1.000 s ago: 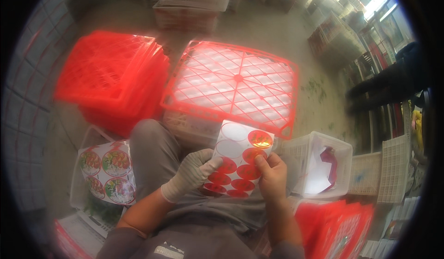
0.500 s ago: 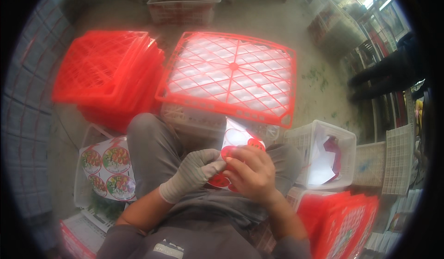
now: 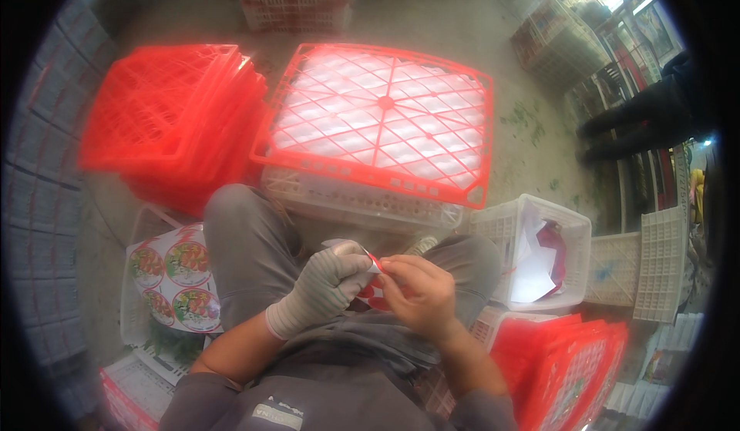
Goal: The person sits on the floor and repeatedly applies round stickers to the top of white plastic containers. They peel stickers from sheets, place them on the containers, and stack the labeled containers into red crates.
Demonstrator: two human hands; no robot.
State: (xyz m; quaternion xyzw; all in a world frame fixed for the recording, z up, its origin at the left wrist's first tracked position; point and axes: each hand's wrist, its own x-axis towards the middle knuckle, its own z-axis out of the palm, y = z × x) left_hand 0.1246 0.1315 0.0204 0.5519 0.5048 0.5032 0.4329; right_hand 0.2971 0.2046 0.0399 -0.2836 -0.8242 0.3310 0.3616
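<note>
The red-and-white sticker sheet (image 3: 374, 298) sits between my two hands, low in front of me and between my knees (image 3: 245, 227): it lies just to the right of my gloved left hand (image 3: 322, 283) and just to the left of the fingertips of my bare right hand (image 3: 421, 292), so neither hand is nearer, since both touch it. My left grip is closed on it, thumb over bent fingers; my right grip is drawn in to a pinch, thumb and forefinger meeting at a red edge, though I cannot tell whether they have one sticker or the sheet itself. That edge slants from upper left down to the right; the sheet's full long axis is hidden, because it is bent and mostly covered by my hands. A second ago it was spread flat, its long side running away from me, rows of red ovals in plain view, my hands on opposite borders. Half a second ago my right hand lay across its face, with a white corner standing up above; now that corner no longer shows, and my fingertips are closer together. The red lattice crate (image 3: 386, 103) ahead and the sheet of round food labels (image 3: 187, 265) to my left remain where they were.
</note>
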